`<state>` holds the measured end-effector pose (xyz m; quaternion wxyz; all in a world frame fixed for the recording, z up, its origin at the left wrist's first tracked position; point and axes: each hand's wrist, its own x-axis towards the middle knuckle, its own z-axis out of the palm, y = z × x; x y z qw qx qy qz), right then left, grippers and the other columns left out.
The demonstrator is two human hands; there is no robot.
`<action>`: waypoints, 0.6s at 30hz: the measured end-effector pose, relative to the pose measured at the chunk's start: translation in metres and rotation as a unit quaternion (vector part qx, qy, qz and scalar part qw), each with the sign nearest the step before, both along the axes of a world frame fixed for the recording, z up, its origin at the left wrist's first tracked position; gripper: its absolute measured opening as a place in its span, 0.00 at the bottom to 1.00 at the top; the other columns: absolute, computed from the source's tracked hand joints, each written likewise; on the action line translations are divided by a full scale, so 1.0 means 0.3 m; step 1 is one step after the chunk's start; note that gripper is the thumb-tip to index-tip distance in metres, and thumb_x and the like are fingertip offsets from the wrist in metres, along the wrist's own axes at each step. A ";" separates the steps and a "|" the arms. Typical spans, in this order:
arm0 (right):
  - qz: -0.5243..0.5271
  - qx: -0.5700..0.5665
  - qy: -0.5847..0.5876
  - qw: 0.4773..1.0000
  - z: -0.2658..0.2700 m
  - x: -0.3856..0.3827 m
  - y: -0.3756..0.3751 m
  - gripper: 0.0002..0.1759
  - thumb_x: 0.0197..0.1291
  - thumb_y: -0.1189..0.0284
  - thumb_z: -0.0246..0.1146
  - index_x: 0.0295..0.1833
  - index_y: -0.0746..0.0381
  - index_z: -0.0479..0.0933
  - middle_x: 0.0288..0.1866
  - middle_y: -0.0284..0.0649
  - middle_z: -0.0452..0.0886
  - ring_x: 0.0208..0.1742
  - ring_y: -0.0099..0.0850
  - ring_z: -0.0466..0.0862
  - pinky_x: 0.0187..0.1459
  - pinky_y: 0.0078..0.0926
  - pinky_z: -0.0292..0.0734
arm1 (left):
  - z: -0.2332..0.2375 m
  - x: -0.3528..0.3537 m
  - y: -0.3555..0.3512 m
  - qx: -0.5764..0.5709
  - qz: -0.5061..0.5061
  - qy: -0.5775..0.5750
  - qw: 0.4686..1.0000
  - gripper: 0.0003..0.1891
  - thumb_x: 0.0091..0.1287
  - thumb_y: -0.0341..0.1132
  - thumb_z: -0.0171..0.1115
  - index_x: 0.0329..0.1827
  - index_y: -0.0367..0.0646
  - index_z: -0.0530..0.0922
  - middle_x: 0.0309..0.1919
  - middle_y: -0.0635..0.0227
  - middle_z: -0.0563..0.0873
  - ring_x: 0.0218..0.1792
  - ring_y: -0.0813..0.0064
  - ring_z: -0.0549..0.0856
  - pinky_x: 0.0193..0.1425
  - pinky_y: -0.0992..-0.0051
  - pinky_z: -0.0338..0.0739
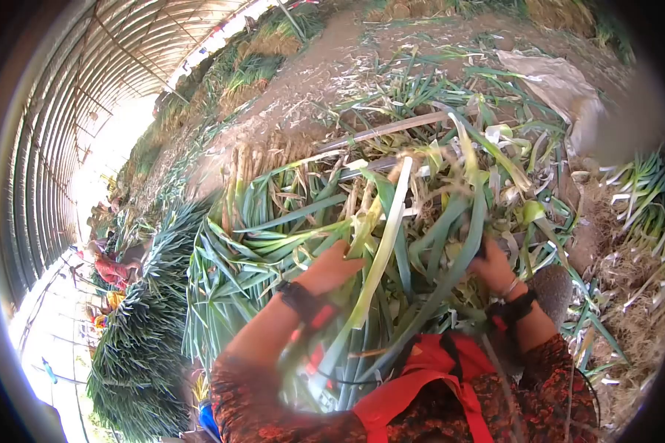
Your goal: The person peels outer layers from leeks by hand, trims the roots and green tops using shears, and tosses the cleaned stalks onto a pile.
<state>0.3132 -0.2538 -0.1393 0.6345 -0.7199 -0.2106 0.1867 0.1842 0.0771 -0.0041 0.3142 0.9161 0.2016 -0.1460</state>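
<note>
Leeks (391,221) fill the middle of the view. They form a big loose bundle of long, flat, strap-shaped leaves, mostly dark green and glossy, with some yellow-green ones and dry, papery brown tips. 1 pale leaf (388,229) runs straight through the bundle, from its top down toward the person's chest. The bundle lies in front of the person, between the 2 hands, over more cut leaves on the ground (310,74), which is bare brown soil with dry scraps.

The left hand (332,267) is closed like a fist on leaves at the left side of the bundle, just beside the pale leaf. The right hand (495,264) presses into the right side. Its fingers go under dark leaves and are hidden, so I cannot tell how far it is closed. Both hands look a little blurred.

The forearms come up from the bottom edge and spread apart, with the wrists about level. The left wrist has a black band (299,299), and the right wrist has one too, with a thin bracelet (508,286). The sleeves (251,391) are dark cloth with a red pattern, and red apron straps (421,369) cross the chest.

At the left a dense pile (137,354) of the same plants lies in a long row, and near it is a person (111,269) in red. An arched roof (89,74) of thin ribs curves above. A pale crumpled sack (561,85) lies at the upper right.
</note>
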 end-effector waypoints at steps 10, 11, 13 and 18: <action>0.187 -0.140 -0.091 0.968 0.164 -0.311 -0.119 0.29 0.53 0.64 0.64 0.60 0.68 0.71 0.47 0.55 0.81 0.48 0.47 0.82 0.51 0.38 0.77 | -0.281 0.019 -0.203 -0.064 0.091 -0.022 0.993 0.31 0.49 0.44 0.72 0.52 0.30 0.77 0.46 0.47 0.85 0.49 0.53 0.84 0.55 0.64 0.76; 0.218 -0.180 -0.124 0.951 0.169 -0.342 -0.127 0.29 0.53 0.63 0.64 0.58 0.68 0.73 0.46 0.58 0.80 0.48 0.51 0.81 0.51 0.40 0.77 | -0.306 0.012 -0.202 -0.059 0.089 -0.038 0.994 0.32 0.48 0.43 0.73 0.53 0.31 0.76 0.47 0.47 0.85 0.49 0.53 0.84 0.56 0.64 0.76; 0.298 -0.180 -0.101 0.932 0.221 -0.384 -0.141 0.29 0.52 0.64 0.65 0.59 0.65 0.73 0.48 0.59 0.80 0.51 0.53 0.80 0.53 0.41 0.76 | -0.367 -0.013 -0.200 -0.049 0.083 -0.068 0.993 0.33 0.46 0.41 0.74 0.54 0.31 0.75 0.47 0.47 0.84 0.50 0.51 0.84 0.57 0.63 0.76; 0.306 -0.221 -0.109 0.920 0.220 -0.371 -0.105 0.26 0.51 0.66 0.64 0.57 0.64 0.75 0.47 0.59 0.80 0.50 0.54 0.80 0.53 0.43 0.75 | -0.383 -0.036 -0.246 0.010 0.100 -0.093 0.991 0.36 0.45 0.40 0.75 0.57 0.34 0.71 0.48 0.45 0.83 0.52 0.50 0.83 0.58 0.62 0.76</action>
